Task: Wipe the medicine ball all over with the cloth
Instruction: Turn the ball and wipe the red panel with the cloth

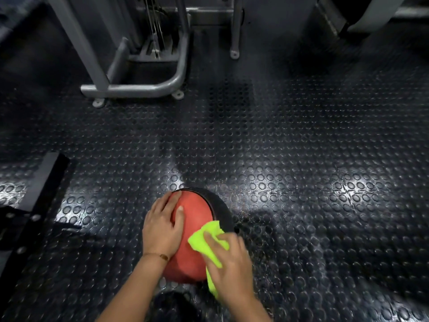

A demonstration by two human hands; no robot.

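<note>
Black studded rubber floor (301,147) everywhere, with a grey gym machine frame (139,89) standing at the far left. The medicine ball (197,212), red with a black band, sits on the floor near the bottom centre. The left hand (162,226) lies flat on the ball's left side, fingers a bit spread. The right hand (229,263), kinda blurry, presses the neon yellow-green cloth (204,242) flat against the ball's near right side. Thin bracelet (160,255) on the left wrist.
</note>
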